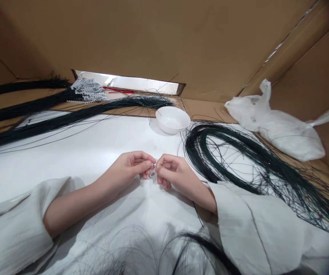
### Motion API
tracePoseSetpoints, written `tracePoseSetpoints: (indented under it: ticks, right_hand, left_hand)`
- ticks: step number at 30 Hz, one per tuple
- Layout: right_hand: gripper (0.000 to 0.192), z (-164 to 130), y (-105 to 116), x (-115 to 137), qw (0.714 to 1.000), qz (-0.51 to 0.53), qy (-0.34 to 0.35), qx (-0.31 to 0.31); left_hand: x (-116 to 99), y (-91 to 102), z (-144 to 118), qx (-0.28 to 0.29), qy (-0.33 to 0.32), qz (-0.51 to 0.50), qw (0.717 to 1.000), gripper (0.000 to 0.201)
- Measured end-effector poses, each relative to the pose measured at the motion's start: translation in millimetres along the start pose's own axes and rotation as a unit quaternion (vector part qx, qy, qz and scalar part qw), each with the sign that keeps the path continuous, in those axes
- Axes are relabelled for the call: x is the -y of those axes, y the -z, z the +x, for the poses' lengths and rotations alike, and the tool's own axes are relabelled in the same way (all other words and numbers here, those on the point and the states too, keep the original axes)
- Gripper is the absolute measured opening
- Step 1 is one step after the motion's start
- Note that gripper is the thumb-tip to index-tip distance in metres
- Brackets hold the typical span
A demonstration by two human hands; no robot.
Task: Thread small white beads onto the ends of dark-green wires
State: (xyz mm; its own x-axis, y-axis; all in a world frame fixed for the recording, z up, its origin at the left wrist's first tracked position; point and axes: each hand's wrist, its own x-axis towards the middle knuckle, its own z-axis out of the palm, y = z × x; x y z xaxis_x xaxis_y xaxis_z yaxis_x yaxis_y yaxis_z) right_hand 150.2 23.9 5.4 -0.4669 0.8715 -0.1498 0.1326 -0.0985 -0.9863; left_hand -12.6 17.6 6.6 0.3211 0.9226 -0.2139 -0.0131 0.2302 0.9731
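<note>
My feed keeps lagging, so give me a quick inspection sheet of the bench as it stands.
Surface: white table top, partly covered by strands.
Job's things: thin dark strand pinched between both hands; white bowl beyond them, contents too small to tell.
Clutter: white plastic bag at right; white beaded bundle and red stick at back.
Hands: left hand and right hand closed, fingertips meeting.
Cables: coiled dark strands at right; straight dark bundles at left.
Surroundings: cardboard walls with a slot.
</note>
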Motion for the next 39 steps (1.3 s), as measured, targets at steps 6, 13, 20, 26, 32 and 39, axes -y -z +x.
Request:
tracePoseSetpoints:
  ticks: [6, 13, 20, 26, 32, 39]
  right_hand:
    - [0.005, -0.7, 0.9, 0.0, 1.0, 0.003, 0.001, 0.002]
    - [0.005, -0.3, 0.8, 0.6, 1.0, -0.002, 0.002, 0.0]
    - [0.006, -0.2, 0.7, 1.0, 1.0, -0.003, -0.001, 0.004]
    - [0.005, 1.0, 0.3, 1.1, 1.0, -0.008, -0.004, 0.005]
    - [0.004, 0.8, 1.0, 0.0, 1.0, -0.008, 0.001, 0.004]
    - [0.002, 1.0, 0.3, -1.0, 1.0, -0.01, 0.007, 0.002]
  left_hand:
    - [-1.6, -0.8, -1.3, -0.004, 0.003, -0.002, 1.0, 0.016]
    - [-1.9, -0.3, -1.6, -0.003, 0.005, 0.006, 1.0, 0.016]
    - [-1.5, 0.0, -1.5, 0.002, -0.003, 0.018, 1.0, 0.016]
    - [-3.0, -1.2, -1.6, 0.0, -0.001, 0.025, 1.0, 0.015]
    - [-3.3, -2.2, -1.1, -0.005, -0.004, 0.023, 1.0, 0.014]
    - [-3.5, -2.9, -1.4, -0.013, 0.001, 0.01, 1.0, 0.014]
